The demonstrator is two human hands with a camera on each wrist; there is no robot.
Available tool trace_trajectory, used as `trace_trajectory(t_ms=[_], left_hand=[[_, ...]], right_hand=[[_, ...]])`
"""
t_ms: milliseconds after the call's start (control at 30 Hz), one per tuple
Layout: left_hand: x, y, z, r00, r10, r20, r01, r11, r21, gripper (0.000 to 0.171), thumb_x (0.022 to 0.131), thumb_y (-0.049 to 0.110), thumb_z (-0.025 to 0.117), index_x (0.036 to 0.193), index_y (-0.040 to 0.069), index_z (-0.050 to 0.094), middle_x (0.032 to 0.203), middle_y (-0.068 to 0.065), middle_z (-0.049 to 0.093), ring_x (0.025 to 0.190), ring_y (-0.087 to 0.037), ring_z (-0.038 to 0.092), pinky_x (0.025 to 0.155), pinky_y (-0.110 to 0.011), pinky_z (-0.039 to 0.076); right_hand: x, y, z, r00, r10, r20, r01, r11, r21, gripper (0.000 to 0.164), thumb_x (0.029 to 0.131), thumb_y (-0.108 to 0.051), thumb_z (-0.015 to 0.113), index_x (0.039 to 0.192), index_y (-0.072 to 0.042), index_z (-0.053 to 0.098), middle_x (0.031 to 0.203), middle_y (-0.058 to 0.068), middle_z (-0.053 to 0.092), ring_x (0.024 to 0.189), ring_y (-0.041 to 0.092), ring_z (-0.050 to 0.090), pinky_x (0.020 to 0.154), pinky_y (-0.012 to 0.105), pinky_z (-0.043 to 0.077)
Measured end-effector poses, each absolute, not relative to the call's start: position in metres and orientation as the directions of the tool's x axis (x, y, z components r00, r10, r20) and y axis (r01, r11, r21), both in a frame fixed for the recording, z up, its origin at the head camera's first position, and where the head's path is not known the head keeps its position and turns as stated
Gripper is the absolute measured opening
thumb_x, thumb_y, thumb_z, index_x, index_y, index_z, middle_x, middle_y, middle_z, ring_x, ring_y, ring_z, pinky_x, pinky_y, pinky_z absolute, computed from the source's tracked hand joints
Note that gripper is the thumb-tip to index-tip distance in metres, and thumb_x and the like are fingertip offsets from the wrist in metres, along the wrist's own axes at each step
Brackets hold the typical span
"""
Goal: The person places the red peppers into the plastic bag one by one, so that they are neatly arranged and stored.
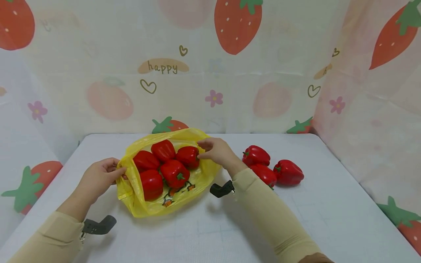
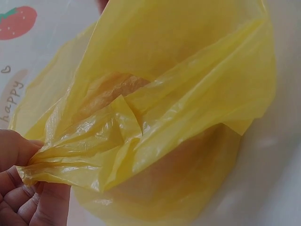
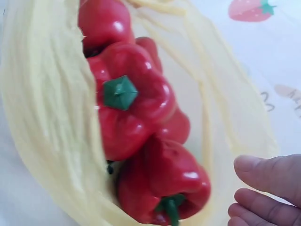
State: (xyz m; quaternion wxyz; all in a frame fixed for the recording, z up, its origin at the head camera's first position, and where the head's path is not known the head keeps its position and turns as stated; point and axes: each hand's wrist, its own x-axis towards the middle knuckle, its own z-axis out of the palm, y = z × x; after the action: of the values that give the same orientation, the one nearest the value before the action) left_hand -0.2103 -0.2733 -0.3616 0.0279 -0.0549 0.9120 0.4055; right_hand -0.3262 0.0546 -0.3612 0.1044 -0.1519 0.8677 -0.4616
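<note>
Centrally in the head view, the left hand (image 1: pixel 100 177) pinches the left edge of the yellow bag (image 1: pixel 141 207), holding five peppers (image 1: pixel 171 170); the right hand (image 1: pixel 217 150) hovers at its far right rim. Three loose peppers (image 1: pixel 289 174) lie right. Left wrist: fingers (image 2: pixel 51 205) grip gathered plastic. Right wrist: thumb (image 3: pixel 270 174) and fingers spread beside the peppers.

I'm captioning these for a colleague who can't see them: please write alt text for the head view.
An open yellow plastic bag holds five red bell peppers on a white table; a person's left hand pinches its left edge, and the right hand is at its right rim. Three more red peppers lie farther right, before a strawberry-print backdrop.
</note>
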Motion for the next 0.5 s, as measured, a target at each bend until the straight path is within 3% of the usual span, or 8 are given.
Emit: trace_trajectory(t_ms=[500], left_hand=[[-0.213, -0.272, -0.362, -0.992, -0.073, -0.101, -0.124, 0.667, 0.734, 0.044, 0.091, 0.04, 0.052, 0.115, 0.003, 0.053, 0.104, -0.013, 0.062, 0.093, -0.025, 0.057, 0.081, -0.038, 0.053]], right_hand=[[-0.31, 0.103, -0.325, -0.942, -0.335, -0.031, -0.138, 0.466, -0.874, 0.042, 0.079, -0.019, 0.071, 0.119, -0.012, 0.059, 0.114, 0.005, 0.062, 0.102, 0.016, 0.058, 0.09, 0.033, 0.048]])
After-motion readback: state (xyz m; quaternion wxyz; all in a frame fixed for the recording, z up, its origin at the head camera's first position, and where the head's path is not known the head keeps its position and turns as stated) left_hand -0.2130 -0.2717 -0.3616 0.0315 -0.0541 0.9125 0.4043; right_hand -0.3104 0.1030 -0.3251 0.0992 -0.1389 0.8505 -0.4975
